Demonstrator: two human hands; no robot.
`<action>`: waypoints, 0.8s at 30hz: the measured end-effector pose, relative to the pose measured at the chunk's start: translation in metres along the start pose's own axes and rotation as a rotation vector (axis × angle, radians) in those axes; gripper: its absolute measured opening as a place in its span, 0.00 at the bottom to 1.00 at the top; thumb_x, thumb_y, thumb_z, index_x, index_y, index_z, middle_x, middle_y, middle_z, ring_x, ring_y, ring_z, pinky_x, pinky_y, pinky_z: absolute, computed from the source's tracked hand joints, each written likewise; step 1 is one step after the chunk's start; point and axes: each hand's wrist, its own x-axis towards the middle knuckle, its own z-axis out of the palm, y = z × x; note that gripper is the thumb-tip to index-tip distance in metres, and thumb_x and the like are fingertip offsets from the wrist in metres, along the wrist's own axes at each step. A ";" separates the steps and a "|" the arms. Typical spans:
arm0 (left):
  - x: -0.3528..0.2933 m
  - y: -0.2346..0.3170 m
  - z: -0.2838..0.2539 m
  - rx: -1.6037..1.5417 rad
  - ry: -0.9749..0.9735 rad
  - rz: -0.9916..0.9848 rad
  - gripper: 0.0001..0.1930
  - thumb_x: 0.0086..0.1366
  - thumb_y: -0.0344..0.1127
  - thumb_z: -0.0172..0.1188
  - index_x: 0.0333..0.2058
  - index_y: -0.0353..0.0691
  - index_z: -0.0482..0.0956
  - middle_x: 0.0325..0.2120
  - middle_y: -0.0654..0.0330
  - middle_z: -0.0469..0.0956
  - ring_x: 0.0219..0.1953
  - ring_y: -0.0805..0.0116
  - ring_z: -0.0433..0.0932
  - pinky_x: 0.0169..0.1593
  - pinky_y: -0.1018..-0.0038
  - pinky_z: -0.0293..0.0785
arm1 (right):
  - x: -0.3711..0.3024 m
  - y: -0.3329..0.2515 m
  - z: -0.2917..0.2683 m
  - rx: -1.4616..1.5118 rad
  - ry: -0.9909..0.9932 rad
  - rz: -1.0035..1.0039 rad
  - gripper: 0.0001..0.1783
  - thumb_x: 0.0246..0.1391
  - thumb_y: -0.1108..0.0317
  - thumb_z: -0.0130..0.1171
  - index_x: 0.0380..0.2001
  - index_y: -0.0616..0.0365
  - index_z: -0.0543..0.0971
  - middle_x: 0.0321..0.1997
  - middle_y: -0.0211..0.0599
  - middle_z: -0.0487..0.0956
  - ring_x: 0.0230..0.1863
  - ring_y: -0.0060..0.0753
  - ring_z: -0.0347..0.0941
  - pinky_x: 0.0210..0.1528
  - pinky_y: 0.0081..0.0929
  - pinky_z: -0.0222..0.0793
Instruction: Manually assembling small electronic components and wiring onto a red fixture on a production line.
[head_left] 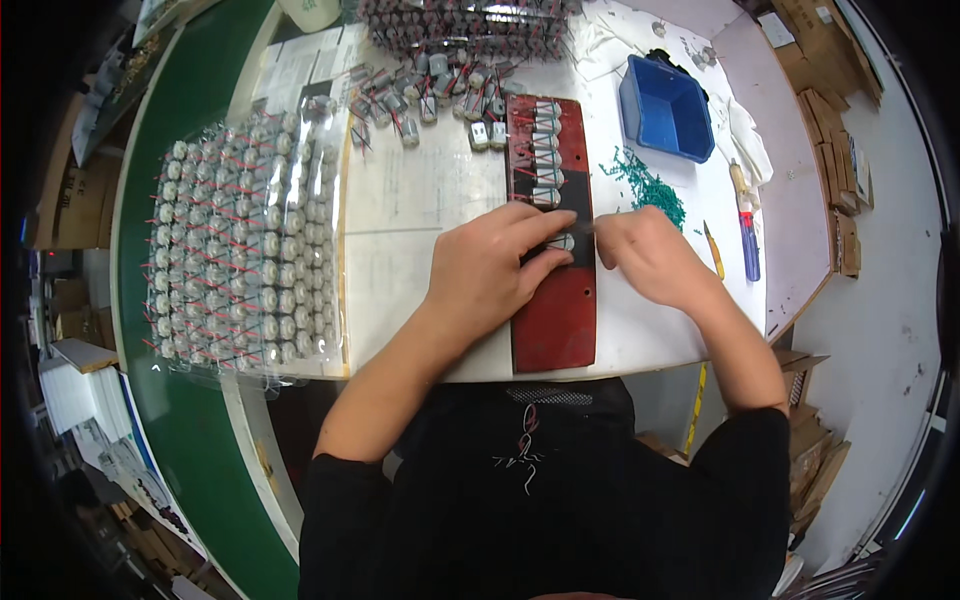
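Observation:
A long red and black board (553, 330) lies on the table in front of me. Several small silvery motors (546, 160) with thin red and dark wires stand in a row along its far part. My left hand (490, 260) reaches over the board, its thumb and forefinger closed round one small motor (562, 242). Just right of that motor is my right hand (645, 255), fingers curled into a pinch. Whatever its fingertips hold is too small to make out. Tiny green pieces (645, 190) are scattered beyond the right hand.
Rows of motors fill a clear plastic tray (333, 300) at left. Loose motors (430, 95) lie beyond the board, with stacked trays (465, 30) behind. A blue bin (665, 110) stands at the far right. A yellow pencil-like tool (714, 250) and a blue-handled tool (749, 245) lie rightward.

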 end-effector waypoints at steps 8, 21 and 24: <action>0.002 -0.004 -0.002 0.182 0.123 0.220 0.15 0.58 0.38 0.74 0.43 0.43 0.86 0.37 0.62 0.81 0.35 0.58 0.81 0.39 0.66 0.79 | -0.007 0.038 -0.002 1.029 0.326 0.129 0.41 0.76 0.35 0.30 0.22 0.57 0.71 0.14 0.25 0.64 0.13 0.18 0.55 0.17 0.20 0.53; 0.056 -0.005 0.015 -0.064 0.244 -0.482 0.25 0.72 0.51 0.60 0.51 0.31 0.76 0.35 0.52 0.80 0.33 0.56 0.80 0.39 0.66 0.76 | -0.016 0.045 -0.001 1.253 0.310 0.213 0.38 0.75 0.34 0.31 0.22 0.53 0.68 0.14 0.22 0.60 0.13 0.18 0.54 0.16 0.20 0.52; 0.062 -0.007 0.019 0.002 0.234 -0.505 0.23 0.72 0.51 0.59 0.48 0.32 0.77 0.33 0.52 0.82 0.34 0.53 0.82 0.40 0.62 0.76 | -0.016 0.042 0.000 1.267 0.298 0.217 0.39 0.75 0.33 0.34 0.22 0.54 0.71 0.14 0.21 0.62 0.13 0.15 0.54 0.16 0.18 0.51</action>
